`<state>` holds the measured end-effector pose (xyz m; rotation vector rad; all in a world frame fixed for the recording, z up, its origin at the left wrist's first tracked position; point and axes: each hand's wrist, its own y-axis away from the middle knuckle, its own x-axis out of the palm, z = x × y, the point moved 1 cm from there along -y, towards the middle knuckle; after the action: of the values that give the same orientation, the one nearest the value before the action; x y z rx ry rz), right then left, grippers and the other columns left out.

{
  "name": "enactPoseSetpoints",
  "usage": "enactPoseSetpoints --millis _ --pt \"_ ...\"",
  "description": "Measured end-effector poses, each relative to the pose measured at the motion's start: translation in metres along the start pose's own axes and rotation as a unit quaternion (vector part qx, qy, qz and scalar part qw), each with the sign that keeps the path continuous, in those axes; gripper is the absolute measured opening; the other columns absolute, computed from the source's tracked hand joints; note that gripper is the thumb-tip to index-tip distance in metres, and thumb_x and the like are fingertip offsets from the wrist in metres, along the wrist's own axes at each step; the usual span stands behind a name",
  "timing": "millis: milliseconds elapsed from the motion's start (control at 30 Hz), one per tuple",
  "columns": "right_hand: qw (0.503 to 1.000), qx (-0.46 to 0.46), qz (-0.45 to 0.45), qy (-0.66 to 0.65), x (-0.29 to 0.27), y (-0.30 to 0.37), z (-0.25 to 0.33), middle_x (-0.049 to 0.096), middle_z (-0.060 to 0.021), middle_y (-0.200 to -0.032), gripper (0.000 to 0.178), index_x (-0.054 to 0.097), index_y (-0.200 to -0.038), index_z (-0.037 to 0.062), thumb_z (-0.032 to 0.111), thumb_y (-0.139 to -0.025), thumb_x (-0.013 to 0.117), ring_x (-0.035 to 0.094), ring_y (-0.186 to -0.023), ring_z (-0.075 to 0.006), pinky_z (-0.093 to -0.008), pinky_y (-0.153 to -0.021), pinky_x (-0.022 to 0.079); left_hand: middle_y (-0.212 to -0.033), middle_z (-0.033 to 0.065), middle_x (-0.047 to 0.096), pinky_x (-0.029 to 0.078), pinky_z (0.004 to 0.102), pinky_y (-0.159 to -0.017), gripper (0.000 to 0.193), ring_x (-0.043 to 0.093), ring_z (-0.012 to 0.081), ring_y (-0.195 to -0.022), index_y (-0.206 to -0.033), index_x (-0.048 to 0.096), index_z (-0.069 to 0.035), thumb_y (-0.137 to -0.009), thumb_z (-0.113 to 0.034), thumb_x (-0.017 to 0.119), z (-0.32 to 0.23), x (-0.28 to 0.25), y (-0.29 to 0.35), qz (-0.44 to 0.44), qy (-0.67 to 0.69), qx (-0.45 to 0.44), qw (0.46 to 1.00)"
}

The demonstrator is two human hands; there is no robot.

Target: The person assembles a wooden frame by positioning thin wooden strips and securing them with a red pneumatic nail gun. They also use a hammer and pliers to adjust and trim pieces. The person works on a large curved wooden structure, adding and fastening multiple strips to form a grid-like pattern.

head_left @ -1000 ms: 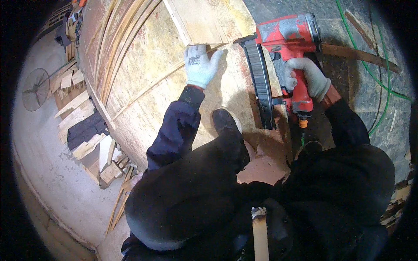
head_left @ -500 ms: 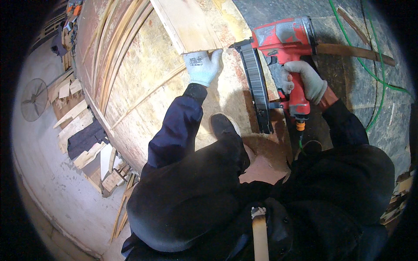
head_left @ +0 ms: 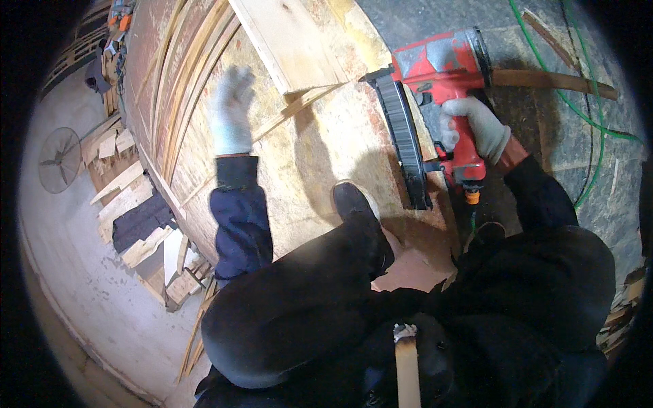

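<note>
My right hand (head_left: pixel 476 129), in a pale glove, is wrapped round the handle of a red and grey nail gun (head_left: pixel 442 68). Its long dark magazine (head_left: pixel 401 136) slants down toward me, and its nose points left at the wooden board's near corner, apart from it. My left hand (head_left: pixel 235 112), gloved too, hangs free over the worktop with its fingers loosely apart and nothing in them. It is between the flat pale wooden board (head_left: pixel 296 51) and several long thin wooden strips (head_left: pixel 183 75). Another narrow strip (head_left: pixel 289 112) runs out from under the board.
A green air hose (head_left: pixel 588 122) curves over the dark surface at right, beside a brown wood strip (head_left: pixel 554 81). My shoe (head_left: pixel 354 200) rests on the stained worktop (head_left: pixel 299 197). Wood offcuts (head_left: pixel 129 197) and a round fan (head_left: pixel 59 160) stand at left. A cigarette (head_left: pixel 407 367) shows at the lower edge.
My left hand has let go of the board's near end and moved left toward the long strips. The nail gun in my right hand has barely moved.
</note>
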<state>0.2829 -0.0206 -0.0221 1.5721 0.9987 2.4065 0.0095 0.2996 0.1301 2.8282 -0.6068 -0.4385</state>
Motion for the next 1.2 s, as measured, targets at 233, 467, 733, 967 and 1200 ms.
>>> enactPoseSetpoints --millis 233,467,733,967,1200 --pt "1.000 0.008 0.002 -0.021 0.001 -0.001 0.000 0.053 -0.0012 -0.064 0.027 0.054 -0.073 0.0100 0.023 -0.096 0.061 0.051 -0.053 -0.0147 -0.0305 -0.054 0.045 -0.113 0.0233 0.071 0.052 0.0404 -0.089 0.039 0.068 0.0299 -0.104 -0.117 0.064 0.006 -0.098 -0.028 0.065 -0.018 0.096 -0.010 -0.006 -0.271 0.124 0.954" --pt "0.999 -0.001 0.037 -0.035 -0.004 -0.005 0.000 0.052 -0.0001 -0.065 0.022 0.053 -0.079 0.0111 0.024 -0.095 0.062 0.051 -0.054 -0.0154 -0.0310 -0.054 0.044 -0.112 0.0274 0.070 0.050 0.0487 -0.091 0.037 0.067 0.0406 -0.105 -0.116 0.064 0.006 -0.097 -0.026 0.060 -0.010 0.086 -0.009 -0.016 -0.315 0.141 0.938" --pt "0.997 0.018 0.059 -0.046 -0.013 -0.014 0.000 0.052 0.0005 -0.069 0.018 0.053 -0.085 0.0121 0.025 -0.094 0.063 0.051 -0.056 -0.0144 -0.0308 -0.055 0.044 -0.110 0.0269 0.071 0.051 0.0488 -0.091 0.035 0.066 0.0435 -0.103 -0.115 0.065 0.005 -0.097 -0.024 0.060 -0.005 0.091 0.004 0.003 -0.394 0.216 0.893" --pt "0.997 0.038 0.065 -0.035 -0.011 -0.018 0.002 0.052 0.0001 -0.066 0.024 0.052 -0.079 0.0117 0.028 -0.095 0.061 0.051 -0.055 -0.0160 -0.0319 -0.055 0.044 -0.106 0.0263 0.071 0.051 0.0494 -0.088 0.032 0.067 0.0439 -0.099 -0.113 0.065 0.005 -0.097 -0.022 0.059 -0.004 0.096 0.005 -0.003 -0.285 0.192 0.939" --pt "0.992 0.041 0.106 -0.048 -0.008 -0.019 0.006 0.052 0.0002 -0.066 0.026 0.052 -0.078 0.0118 0.029 -0.094 0.062 0.051 -0.054 -0.0157 -0.0313 -0.055 0.043 -0.105 0.0233 0.071 0.052 0.0479 -0.087 0.030 0.067 0.0415 -0.097 -0.114 0.066 0.004 -0.098 -0.020 0.058 -0.005 0.094 0.006 0.012 -0.298 0.210 0.931"
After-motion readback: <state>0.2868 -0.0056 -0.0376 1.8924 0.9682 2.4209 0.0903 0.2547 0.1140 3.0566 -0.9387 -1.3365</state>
